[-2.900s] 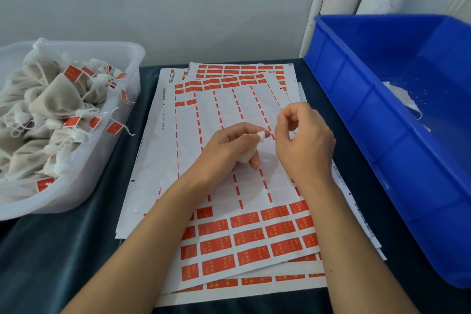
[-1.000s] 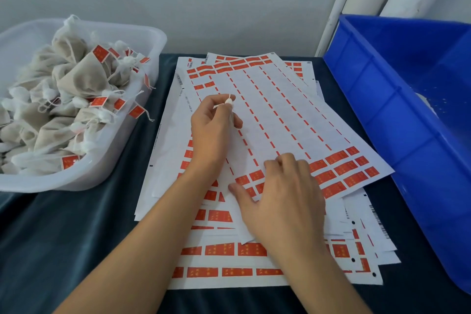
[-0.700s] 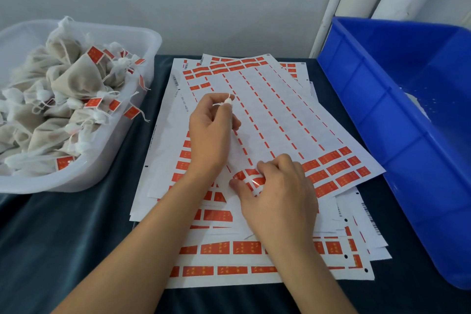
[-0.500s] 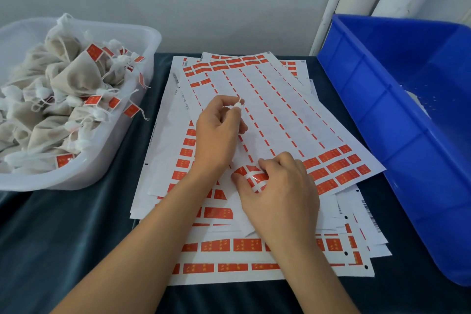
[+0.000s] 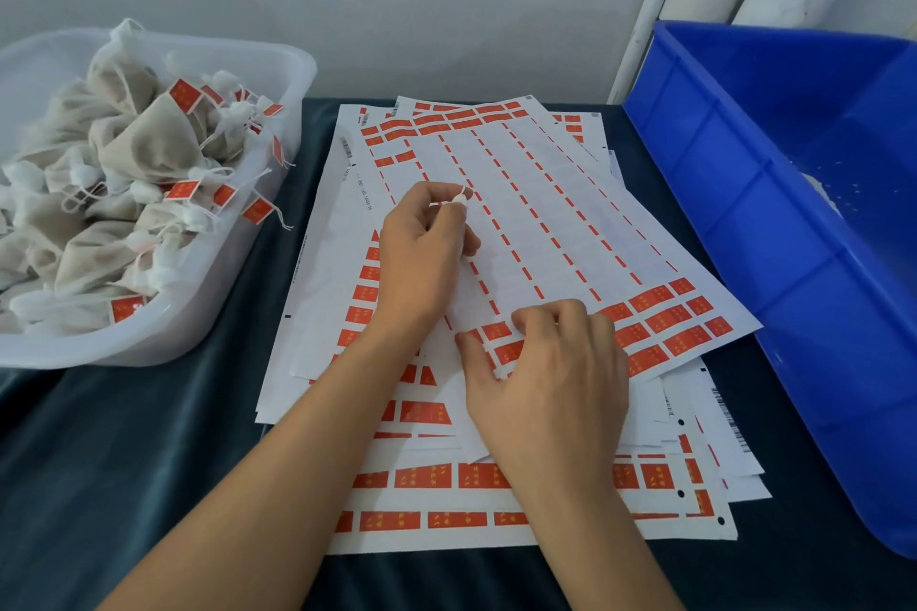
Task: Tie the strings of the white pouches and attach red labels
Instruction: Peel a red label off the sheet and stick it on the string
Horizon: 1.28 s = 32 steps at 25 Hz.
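Note:
My left hand [image 5: 424, 258] grips a small white pouch; only its gathered neck and string [image 5: 459, 199] poke out above my fingers. It hovers over the top label sheet [image 5: 541, 223], a white backing page with most red labels gone. My right hand [image 5: 551, 377] lies on that sheet's near edge, fingers curled, thumb and fingertips working at a red label [image 5: 506, 351] in the remaining rows. Whether the label is lifted off I cannot tell.
A translucent white tub [image 5: 238, 293] at the left holds several tied pouches with red labels. A large blue bin [image 5: 744, 223] stands at the right. More label sheets [image 5: 436, 518] are stacked underneath on the dark cloth [image 5: 124, 461].
My right hand left the pouch string, dropped to the sheet's near edge and began picking at a red label. My left hand keeps the pouch, shifting slightly.

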Each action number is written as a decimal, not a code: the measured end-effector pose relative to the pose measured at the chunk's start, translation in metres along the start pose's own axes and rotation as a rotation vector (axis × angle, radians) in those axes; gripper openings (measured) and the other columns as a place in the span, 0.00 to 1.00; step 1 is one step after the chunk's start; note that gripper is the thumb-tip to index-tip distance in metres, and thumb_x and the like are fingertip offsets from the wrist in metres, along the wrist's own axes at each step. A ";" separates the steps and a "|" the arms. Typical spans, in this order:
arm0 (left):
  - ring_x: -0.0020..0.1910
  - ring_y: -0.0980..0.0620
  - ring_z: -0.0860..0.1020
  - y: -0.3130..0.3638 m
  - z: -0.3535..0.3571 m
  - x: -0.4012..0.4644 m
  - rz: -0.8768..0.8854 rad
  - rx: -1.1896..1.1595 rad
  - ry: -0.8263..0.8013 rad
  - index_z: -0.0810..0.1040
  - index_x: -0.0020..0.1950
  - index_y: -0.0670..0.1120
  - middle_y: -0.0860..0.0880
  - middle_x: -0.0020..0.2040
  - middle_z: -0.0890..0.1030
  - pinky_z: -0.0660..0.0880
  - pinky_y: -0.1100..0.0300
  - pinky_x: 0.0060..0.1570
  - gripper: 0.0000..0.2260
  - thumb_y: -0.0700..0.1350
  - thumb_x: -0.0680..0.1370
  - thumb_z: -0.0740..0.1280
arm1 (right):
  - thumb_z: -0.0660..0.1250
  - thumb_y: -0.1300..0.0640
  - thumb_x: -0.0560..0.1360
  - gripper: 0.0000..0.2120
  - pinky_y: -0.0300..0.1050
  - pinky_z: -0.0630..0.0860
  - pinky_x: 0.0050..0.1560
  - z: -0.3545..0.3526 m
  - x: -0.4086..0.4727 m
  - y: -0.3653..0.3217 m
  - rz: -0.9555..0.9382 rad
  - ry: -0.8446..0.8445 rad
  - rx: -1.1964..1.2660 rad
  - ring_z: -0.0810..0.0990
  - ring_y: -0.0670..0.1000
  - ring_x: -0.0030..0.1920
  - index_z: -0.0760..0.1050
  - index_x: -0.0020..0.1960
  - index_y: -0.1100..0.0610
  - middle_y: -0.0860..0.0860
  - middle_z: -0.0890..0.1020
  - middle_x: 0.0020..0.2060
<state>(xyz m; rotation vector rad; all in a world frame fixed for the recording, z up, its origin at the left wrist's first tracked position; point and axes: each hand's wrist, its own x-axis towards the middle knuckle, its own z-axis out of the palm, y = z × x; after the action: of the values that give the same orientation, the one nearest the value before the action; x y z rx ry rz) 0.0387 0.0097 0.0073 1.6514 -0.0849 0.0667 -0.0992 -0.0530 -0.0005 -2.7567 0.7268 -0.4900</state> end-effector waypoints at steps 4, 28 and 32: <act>0.38 0.54 0.85 -0.002 0.001 -0.001 -0.017 0.009 -0.012 0.80 0.56 0.54 0.54 0.38 0.84 0.81 0.63 0.39 0.08 0.47 0.84 0.62 | 0.70 0.31 0.71 0.26 0.51 0.78 0.54 0.004 -0.001 -0.001 0.017 0.030 0.001 0.80 0.52 0.50 0.82 0.56 0.52 0.50 0.83 0.52; 0.34 0.60 0.81 -0.003 0.006 -0.005 0.007 0.079 -0.041 0.80 0.58 0.53 0.52 0.37 0.83 0.73 0.72 0.30 0.09 0.45 0.84 0.62 | 0.73 0.43 0.75 0.16 0.50 0.80 0.47 0.006 0.003 -0.001 0.068 0.060 0.103 0.77 0.50 0.46 0.85 0.53 0.54 0.51 0.83 0.48; 0.33 0.59 0.81 -0.003 0.006 -0.005 0.012 0.078 -0.038 0.80 0.57 0.53 0.53 0.37 0.84 0.72 0.72 0.28 0.08 0.45 0.84 0.62 | 0.71 0.43 0.76 0.14 0.47 0.79 0.48 0.007 0.006 0.002 0.080 0.057 0.127 0.75 0.49 0.46 0.85 0.55 0.52 0.50 0.83 0.48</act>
<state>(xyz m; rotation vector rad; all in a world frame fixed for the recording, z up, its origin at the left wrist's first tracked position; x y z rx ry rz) 0.0339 0.0044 0.0031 1.7308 -0.1220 0.0483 -0.0931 -0.0569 -0.0059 -2.5948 0.7868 -0.5795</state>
